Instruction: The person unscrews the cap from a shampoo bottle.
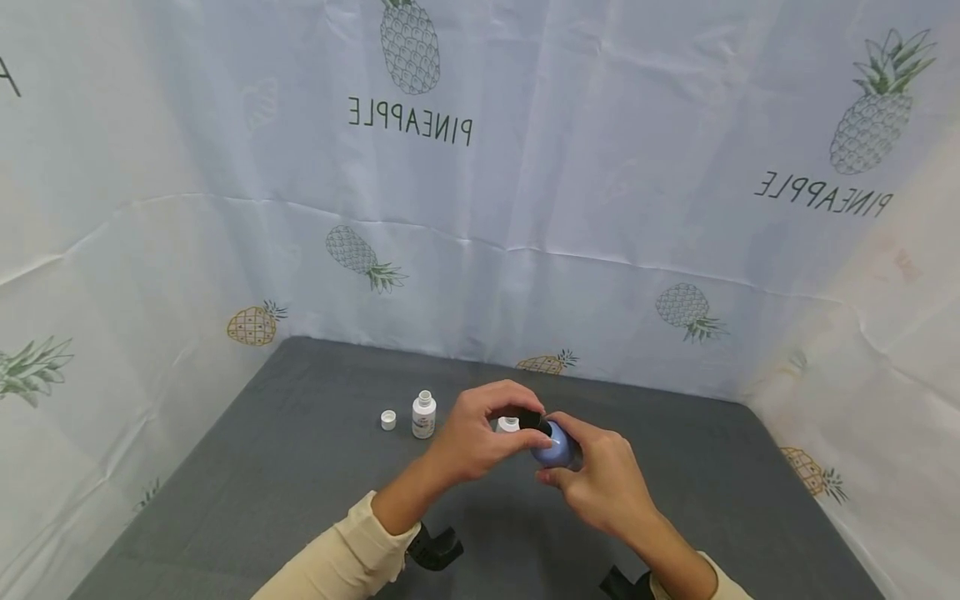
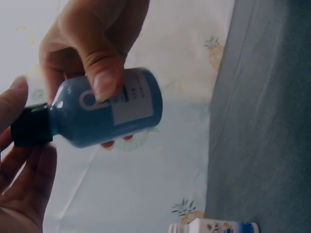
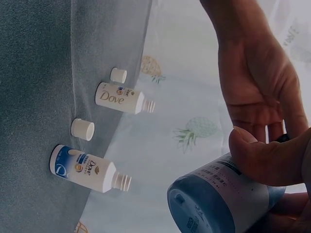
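Observation:
A blue bottle (image 1: pixel 553 448) with a black cap (image 2: pixel 31 126) is held tilted above the dark table. My right hand (image 1: pixel 606 475) grips its body, the thumb over the white label (image 2: pixel 133 99) in the left wrist view. With thumb and fingers my left hand (image 1: pixel 483 429) pinches the black cap, which sits on the bottle's neck. Seen from the right wrist, the bottle's base faces the camera and the cap is mostly hidden behind my fingers.
Two uncapped white Dove bottles (image 3: pixel 85 167) (image 3: pixel 119 98) stand on the grey table (image 1: pixel 315 500). Beside each lies a white cap (image 3: pixel 82 129) (image 3: pixel 118 74). In the head view my left hand partly hides one bottle. A pineapple-print curtain (image 1: pixel 525 183) encloses the table's back and sides.

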Demonstrator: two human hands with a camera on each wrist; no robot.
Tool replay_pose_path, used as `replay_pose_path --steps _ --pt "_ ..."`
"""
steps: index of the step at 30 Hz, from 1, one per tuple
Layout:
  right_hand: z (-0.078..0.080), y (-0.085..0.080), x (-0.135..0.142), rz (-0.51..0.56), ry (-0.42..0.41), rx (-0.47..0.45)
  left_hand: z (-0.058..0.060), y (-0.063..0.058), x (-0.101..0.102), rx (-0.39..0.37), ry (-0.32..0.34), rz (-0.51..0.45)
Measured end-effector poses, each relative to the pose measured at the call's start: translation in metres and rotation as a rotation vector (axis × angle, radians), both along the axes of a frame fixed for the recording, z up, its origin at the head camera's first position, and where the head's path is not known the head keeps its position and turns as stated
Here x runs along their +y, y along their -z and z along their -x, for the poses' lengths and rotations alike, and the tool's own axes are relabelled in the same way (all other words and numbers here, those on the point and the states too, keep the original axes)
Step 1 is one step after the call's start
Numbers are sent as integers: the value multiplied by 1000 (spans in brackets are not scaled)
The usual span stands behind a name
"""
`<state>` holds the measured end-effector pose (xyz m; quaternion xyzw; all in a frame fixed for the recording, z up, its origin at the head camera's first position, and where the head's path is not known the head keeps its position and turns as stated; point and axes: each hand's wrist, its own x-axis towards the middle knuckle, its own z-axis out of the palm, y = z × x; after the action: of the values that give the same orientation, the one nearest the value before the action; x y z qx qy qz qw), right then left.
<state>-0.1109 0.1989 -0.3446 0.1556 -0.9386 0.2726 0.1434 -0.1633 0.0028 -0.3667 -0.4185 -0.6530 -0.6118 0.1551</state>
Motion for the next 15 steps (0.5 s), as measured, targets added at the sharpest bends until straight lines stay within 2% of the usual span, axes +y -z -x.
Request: replay_pose_path --steps 3,6,11,15 --pt "1 0 0 3 -3 -7 -1 2 2 -40 -9 -1" --pt "1 -1 1 7 0 -18 -1 1 0 -60 28 14" --pt "2 -1 2 14 7 -28 1 -1 -7 1 116 48" --pt "2 -1 4 22 3 -16 4 -3 -9 43 124 70"
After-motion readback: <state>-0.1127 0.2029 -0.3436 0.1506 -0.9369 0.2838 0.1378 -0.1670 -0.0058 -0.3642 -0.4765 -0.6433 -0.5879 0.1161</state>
